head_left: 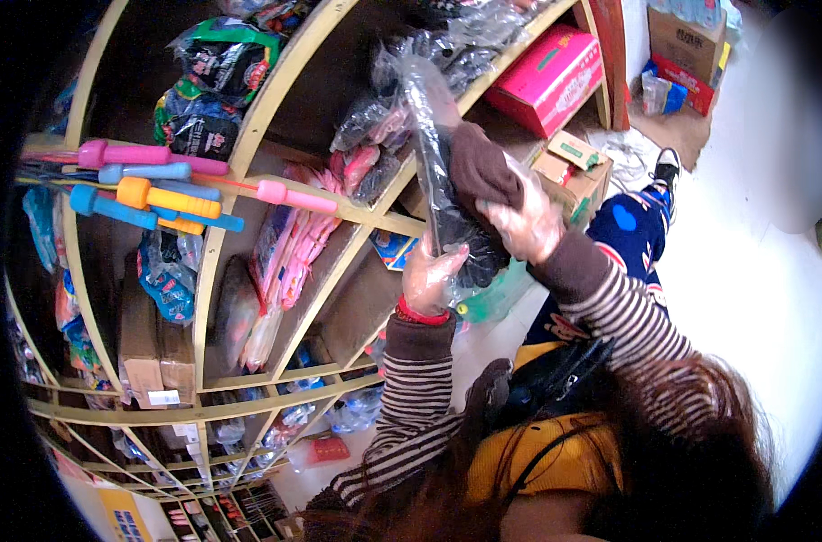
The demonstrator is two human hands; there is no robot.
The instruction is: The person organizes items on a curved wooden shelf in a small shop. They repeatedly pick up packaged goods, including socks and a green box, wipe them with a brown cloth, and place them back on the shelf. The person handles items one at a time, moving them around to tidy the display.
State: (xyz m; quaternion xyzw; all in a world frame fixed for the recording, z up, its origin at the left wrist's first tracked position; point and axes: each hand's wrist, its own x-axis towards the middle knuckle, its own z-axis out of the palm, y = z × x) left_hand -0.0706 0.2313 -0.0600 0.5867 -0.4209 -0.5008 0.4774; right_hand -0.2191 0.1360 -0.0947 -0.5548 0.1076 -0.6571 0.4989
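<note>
Both my hands wear thin clear plastic gloves. My left hand (434,275) is closed round the lower end of a long clear plastic bag (431,135) with dark contents. My right hand (530,221) grips a dark brown folded cloth piece (485,167), which lies against the bag's right side. Its exact kind I cannot make out. Black fabric (485,260) hangs between my hands under the plastic. Beyond the bag's upper end, more clear-bagged dark goods (370,117) fill a shelf compartment.
A wooden shelf rack (294,68) curves along the left. Jump ropes with coloured handles (167,194) stick out over its edge, near pink bagged goods (294,235). At the upper right are a pink box (551,77), an open carton (569,172) and stacked cartons (686,50) on the floor.
</note>
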